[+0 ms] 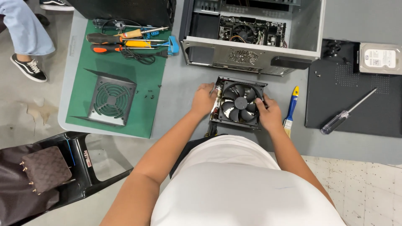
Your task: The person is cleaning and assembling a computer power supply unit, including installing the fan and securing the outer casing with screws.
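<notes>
An open power supply unit [237, 102] with a black fan lies on the grey table [180, 90] in front of me. My left hand [203, 99] grips its left side. My right hand [269, 113] holds its right edge, with the thumb reaching over onto the fan. Behind it stands an open computer case [251, 35] with its motherboard and cooler fan showing.
A green mat [142, 79] on the left holds a metal fan-grille cover [111, 98], loose screws, and several screwdrivers [121, 42]. To the right lie a brush [291, 111], a black side panel [356, 104], a screwdriver [345, 112] and a hard drive [380, 58]. Another person's leg [25, 37] stands far left.
</notes>
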